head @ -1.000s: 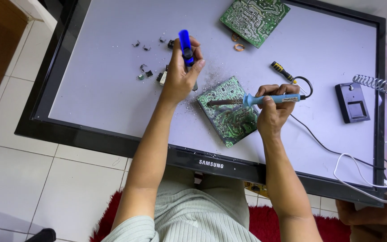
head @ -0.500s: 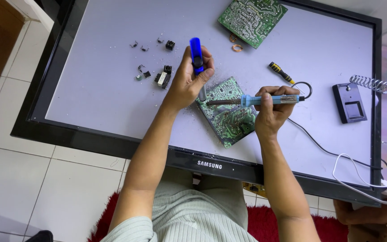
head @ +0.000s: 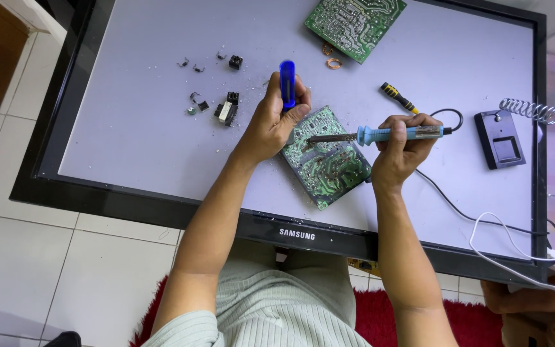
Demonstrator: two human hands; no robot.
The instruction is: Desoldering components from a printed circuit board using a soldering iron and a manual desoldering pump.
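Note:
A small green circuit board [head: 329,160] lies on the white face of a flat screen [head: 130,141] used as a work surface. My left hand [head: 271,122] grips a blue-handled tool [head: 287,83] upright at the board's left edge. My right hand [head: 403,151] holds a light blue soldering iron [head: 393,133] level, its metal tip pointing left over the board's upper part, close to my left hand's fingers.
A larger green circuit board [head: 354,22] lies at the top, two copper rings [head: 333,63] below it. Several small loose parts [head: 226,109] sit left of my left hand. A yellow-black screwdriver [head: 398,96], a black iron stand with coil [head: 505,132] and cables [head: 509,238] are on the right.
The view has shifted a little between frames, and the blue-handled tool has moved slightly to the right, closer to the small board. My right hand keeps the iron over the board.

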